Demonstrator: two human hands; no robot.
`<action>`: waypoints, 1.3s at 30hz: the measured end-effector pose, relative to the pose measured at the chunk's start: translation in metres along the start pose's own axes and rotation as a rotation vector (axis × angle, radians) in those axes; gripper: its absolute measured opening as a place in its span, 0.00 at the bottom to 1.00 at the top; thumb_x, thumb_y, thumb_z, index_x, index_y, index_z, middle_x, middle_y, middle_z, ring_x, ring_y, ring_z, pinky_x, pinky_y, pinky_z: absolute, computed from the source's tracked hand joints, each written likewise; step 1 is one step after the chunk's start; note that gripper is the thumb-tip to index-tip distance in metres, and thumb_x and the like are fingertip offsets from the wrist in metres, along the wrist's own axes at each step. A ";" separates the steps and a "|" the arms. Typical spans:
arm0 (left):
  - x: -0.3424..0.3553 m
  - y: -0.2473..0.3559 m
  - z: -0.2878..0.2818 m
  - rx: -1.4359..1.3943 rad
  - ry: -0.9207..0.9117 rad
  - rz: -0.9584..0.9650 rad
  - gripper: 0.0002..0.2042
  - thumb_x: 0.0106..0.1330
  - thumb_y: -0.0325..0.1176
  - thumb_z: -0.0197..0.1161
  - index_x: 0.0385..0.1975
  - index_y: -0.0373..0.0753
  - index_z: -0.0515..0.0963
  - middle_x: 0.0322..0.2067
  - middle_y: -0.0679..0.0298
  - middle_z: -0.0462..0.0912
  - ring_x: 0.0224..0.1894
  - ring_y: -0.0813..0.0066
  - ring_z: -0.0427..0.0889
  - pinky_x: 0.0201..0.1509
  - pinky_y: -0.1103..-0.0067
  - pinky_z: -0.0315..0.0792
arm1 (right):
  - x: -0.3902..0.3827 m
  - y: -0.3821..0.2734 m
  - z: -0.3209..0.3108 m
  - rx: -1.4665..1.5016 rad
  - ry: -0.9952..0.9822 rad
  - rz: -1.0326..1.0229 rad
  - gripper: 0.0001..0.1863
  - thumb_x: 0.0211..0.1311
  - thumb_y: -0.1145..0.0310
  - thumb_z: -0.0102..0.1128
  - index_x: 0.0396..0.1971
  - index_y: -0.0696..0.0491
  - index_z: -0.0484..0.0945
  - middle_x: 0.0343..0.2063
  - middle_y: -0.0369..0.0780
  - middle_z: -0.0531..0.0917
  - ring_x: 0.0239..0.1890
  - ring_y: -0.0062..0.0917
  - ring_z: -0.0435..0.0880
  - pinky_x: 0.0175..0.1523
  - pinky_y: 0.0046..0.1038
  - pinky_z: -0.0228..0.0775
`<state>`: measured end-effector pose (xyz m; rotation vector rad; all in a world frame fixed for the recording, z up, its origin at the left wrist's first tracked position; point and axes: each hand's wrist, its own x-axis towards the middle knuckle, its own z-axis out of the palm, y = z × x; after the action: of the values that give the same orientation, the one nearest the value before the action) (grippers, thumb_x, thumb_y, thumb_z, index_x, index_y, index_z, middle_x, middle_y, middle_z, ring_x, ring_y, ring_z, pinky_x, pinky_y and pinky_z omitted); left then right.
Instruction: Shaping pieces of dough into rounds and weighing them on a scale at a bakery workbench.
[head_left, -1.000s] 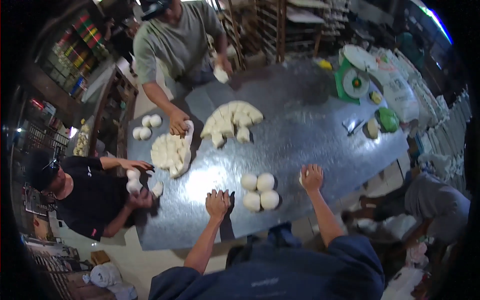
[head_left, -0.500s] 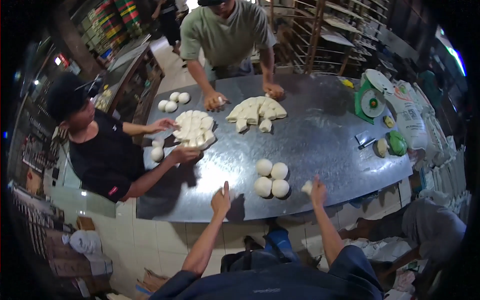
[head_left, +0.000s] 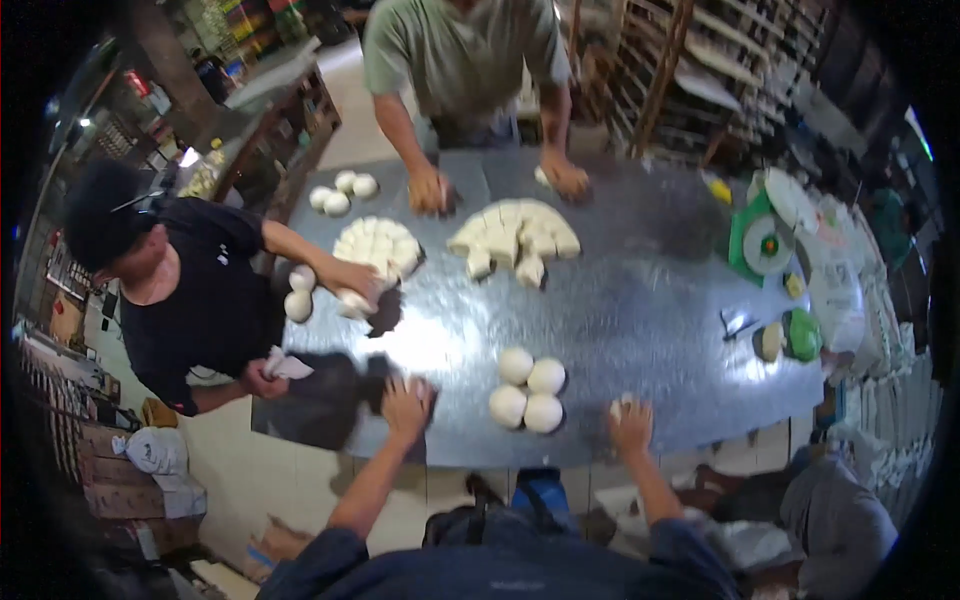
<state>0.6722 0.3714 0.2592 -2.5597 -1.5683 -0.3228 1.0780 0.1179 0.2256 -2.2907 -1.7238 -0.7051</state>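
My left hand [head_left: 407, 405] is curled palm-down on the metal table [head_left: 680, 320] near its front edge. Whatever lies beneath its fingers is hidden. To the right, my right hand [head_left: 631, 425] is cupped round a small pale piece of dough [head_left: 618, 407], only partly visible at the fingertips. Between my hands several smooth dough balls [head_left: 515, 366] sit close together. Farther off lies a fan-shaped slab of cut dough [head_left: 515, 228], with a couple of pieces at its near edge. A second cut dough slab [head_left: 375, 243] is at the left, under a co-worker's hand.
Across the table a person in a green shirt [head_left: 460, 60] presses both hands down. A person in black [head_left: 205, 290] stands at the left edge, holding something white. More dough balls [head_left: 345, 190] lie far left. A green scale [head_left: 762, 238] and a green bag [head_left: 802, 335] stand right.
My left hand has moved left and turned palm-down. My right hand has turned over its dough piece. The co-worker at left has drawn one hand back toward the body. The whole view has shifted slightly.
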 end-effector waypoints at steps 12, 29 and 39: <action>-0.087 0.021 -0.020 -0.372 -0.074 -0.175 0.15 0.63 0.42 0.60 0.26 0.35 0.76 0.25 0.48 0.75 0.31 0.47 0.75 0.36 0.65 0.67 | -0.055 -0.056 -0.044 0.537 -0.531 0.811 0.16 0.64 0.57 0.55 0.36 0.56 0.79 0.33 0.49 0.79 0.38 0.48 0.77 0.43 0.39 0.68; -0.017 -0.058 0.050 -0.554 0.261 -0.427 0.18 0.68 0.46 0.56 0.38 0.35 0.79 0.32 0.56 0.78 0.37 0.60 0.76 0.47 0.70 0.69 | -0.017 0.060 0.033 0.464 0.160 0.939 0.14 0.55 0.59 0.67 0.26 0.55 0.79 0.26 0.43 0.81 0.30 0.32 0.81 0.37 0.31 0.70; -0.049 0.000 0.011 -0.502 0.174 -0.015 0.16 0.55 0.43 0.67 0.35 0.38 0.78 0.32 0.53 0.78 0.38 0.51 0.75 0.44 0.63 0.70 | -0.039 0.007 -0.019 0.607 0.208 1.017 0.16 0.52 0.62 0.69 0.33 0.56 0.76 0.28 0.42 0.79 0.32 0.29 0.78 0.37 0.31 0.70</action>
<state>0.6520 0.3317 0.2369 -2.7635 -1.6028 -1.0290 1.0711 0.0746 0.2238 -2.1204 -0.4125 -0.1479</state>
